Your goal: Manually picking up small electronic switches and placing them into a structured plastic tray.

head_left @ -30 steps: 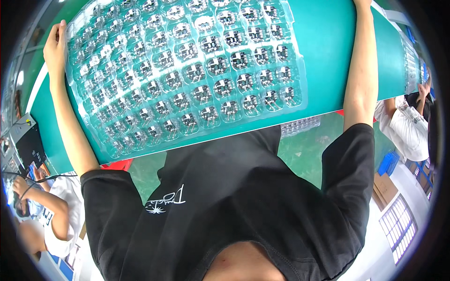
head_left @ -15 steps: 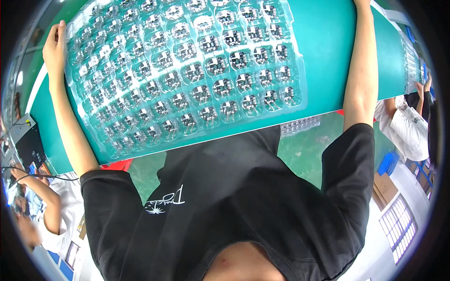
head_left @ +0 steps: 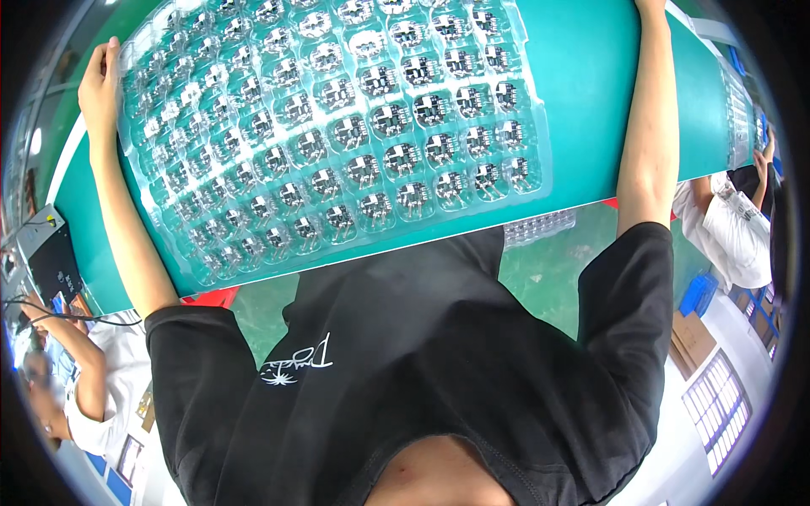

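Note:
A large clear plastic blister tray (head_left: 337, 143) lies on the green table (head_left: 591, 101), its many round pockets each holding a small round circuit board. My left hand (head_left: 99, 80) is at the tray's far left corner, fingers closed on its edge. My right forearm (head_left: 650, 126) runs up along the tray's right side, apart from it. The right hand itself is cut off by the top rim of the picture.
A black box-shaped device (head_left: 51, 257) sits at the table's left end. More clear trays (head_left: 738, 110) lie at the right end. One co-worker (head_left: 80, 388) sits at lower left, another (head_left: 734, 228) at right. Below the table are a blue bin (head_left: 699, 295) and cardboard boxes (head_left: 696, 337).
The tray and my arms stay where they were. The co-worker at lower left has shifted an arm.

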A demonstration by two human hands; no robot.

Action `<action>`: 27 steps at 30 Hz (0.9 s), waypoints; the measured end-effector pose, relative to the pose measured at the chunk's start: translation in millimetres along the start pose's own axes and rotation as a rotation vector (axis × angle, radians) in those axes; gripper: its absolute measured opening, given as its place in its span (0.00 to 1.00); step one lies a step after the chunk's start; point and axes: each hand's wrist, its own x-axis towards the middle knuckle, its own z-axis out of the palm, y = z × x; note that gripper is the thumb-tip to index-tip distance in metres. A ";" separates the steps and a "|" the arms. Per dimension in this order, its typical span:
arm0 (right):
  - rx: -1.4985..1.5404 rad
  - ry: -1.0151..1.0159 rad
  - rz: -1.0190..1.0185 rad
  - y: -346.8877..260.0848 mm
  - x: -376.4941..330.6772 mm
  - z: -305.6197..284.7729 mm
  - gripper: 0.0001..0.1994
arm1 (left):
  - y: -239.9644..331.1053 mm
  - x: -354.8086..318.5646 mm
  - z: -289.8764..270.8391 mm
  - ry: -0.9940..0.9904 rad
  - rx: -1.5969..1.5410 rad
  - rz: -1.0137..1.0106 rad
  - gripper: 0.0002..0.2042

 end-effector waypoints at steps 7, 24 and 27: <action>0.063 0.008 0.001 -3.7 4.2 0.5 0.14 | -4.5 0.9 0.1 -0.008 0.009 -0.012 0.23; 0.042 0.013 -0.016 0.2 4.3 -0.8 0.14 | -4.6 2.3 0.3 -0.018 -0.001 -0.026 0.23; 0.014 -0.001 0.030 4.4 3.6 0.5 0.14 | 0.0 1.0 0.6 -0.014 -0.012 -0.025 0.23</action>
